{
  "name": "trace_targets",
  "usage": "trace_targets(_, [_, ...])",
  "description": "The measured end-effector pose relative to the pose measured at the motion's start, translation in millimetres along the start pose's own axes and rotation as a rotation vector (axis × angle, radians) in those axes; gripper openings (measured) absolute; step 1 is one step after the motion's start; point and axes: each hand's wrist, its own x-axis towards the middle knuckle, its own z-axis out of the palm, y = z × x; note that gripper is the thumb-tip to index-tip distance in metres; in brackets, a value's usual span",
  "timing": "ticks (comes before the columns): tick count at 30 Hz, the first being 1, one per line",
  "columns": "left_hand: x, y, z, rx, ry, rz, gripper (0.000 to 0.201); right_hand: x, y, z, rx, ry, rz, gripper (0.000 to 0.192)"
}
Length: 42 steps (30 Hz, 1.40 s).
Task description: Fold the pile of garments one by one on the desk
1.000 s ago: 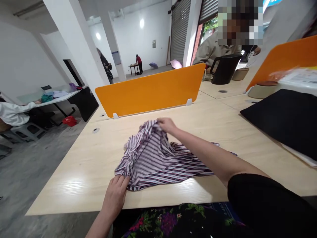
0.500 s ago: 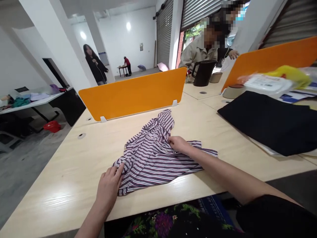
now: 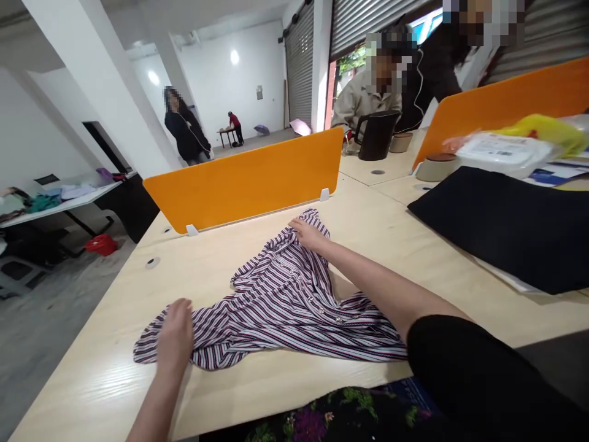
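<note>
While both hands work at a striped shirt [image 3: 280,301], I see it lying rumpled on a pale wooden table [image 3: 92,380], on the near side of an orange divider [image 3: 248,178] that stands across the tabletop. My left hand [image 3: 175,334] rests palm down, fingers together and flat, on the shirt's sleeve end farthest to the left of the divider's middle; it presses the cloth and does not pinch it. My right hand [image 3: 309,233] reaches to the shirt's far end, just in front of the divider, with its fingers closed on the collar area; I judge it a light pinch of the fabric, though the fingertips are partly hidden in the folds. A row of small buttons runs down the middle of the shirt, facing up. I judge the step in hand to be spreading the garment out flat, about half done, since wrinkles and a bunched fold remain between my hands. The next move would call for drawing the collar end toward the divider while the left palm anchors the sleeve. To the right of the divider lies a black cloth [image 3: 506,227], and beyond it a black jug [image 3: 377,135] near two seated people.
</note>
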Motion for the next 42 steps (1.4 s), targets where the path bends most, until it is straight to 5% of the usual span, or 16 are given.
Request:
trace_targets(5, [3,21,32.5,0.01,-0.375,0.001,0.027,23,-4,34,-0.069,-0.163,0.074,0.045])
trace_targets(9, [-4,18,24.8,0.034,-0.44,-0.074,0.024,12,13,18,-0.072,-0.071,0.154,0.029])
trace_targets(12, [-6,13,12.0,0.011,-0.241,-0.182,0.027,-2,28,-14,0.037,0.172,0.172,0.029])
trace_targets(15, [-5,8,-5.2,-0.108,0.047,-0.246,0.024,-31,32,-51,0.441,0.366,0.105,0.022])
trace_targets(21, [5,16,-45.2,-0.777,0.277,-0.562,0.029,-80,14,-101,0.921,0.252,-0.012,0.016])
trace_targets(24, [47,19,-55.3,-0.634,0.359,-0.524,0.022,-50,6,-108,1.026,0.351,-0.001,0.017])
trace_targets(28, [136,7,-43.0,-0.404,0.347,-0.374,0.015,36,0,-107,1.07,0.577,-0.013,0.011])
trace_targets(32, [174,-10,-13.7,-0.34,0.217,-0.391,0.038,81,7,-89,0.888,0.529,-0.052,0.033])
trace_targets(35, [139,-13,2.3,-0.253,0.083,-0.313,0.034,47,20,-61,0.653,0.438,0.049,0.036])
trace_targets(38, [72,2,7.2,-0.175,-0.095,-0.248,0.02,-29,21,-29,0.453,0.218,0.075,0.022])
trace_targets(42, [-3,48,8.4,-0.239,-0.409,-0.232,0.035,-121,-20,2,0.465,-0.094,-0.206,0.034])
